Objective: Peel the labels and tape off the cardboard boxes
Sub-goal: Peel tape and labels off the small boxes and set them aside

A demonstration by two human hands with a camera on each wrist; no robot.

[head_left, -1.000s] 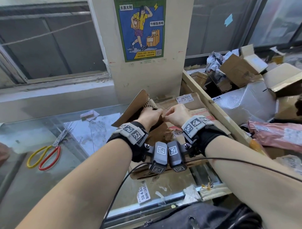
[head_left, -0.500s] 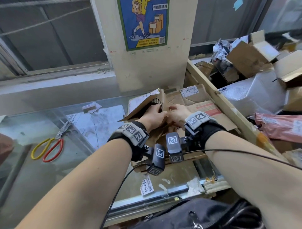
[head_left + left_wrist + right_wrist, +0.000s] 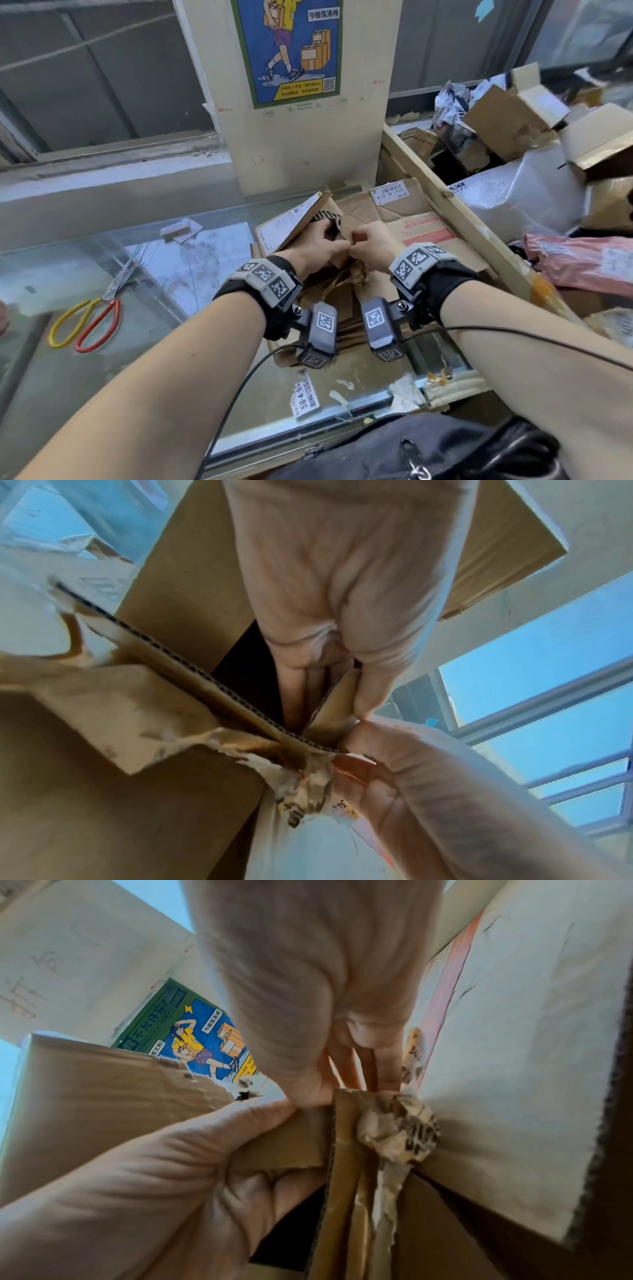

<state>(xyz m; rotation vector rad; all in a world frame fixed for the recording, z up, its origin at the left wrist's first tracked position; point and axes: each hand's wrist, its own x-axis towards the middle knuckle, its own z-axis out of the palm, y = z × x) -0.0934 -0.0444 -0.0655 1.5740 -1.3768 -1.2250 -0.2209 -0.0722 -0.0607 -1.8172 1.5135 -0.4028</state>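
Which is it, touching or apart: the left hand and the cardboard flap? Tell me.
Touching. The left wrist view shows the left hand pinching the cardboard flap.

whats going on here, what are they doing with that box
A person is stripping tape off a flattened cardboard box on a glass counter. The left hand grips a raised cardboard flap, thumb and fingers on either side of its edge. The right hand pinches a crumpled wad of torn tape at the box's edge, still attached. Scissors lie unused on the counter, and peeled labels are stuck near its front edge.
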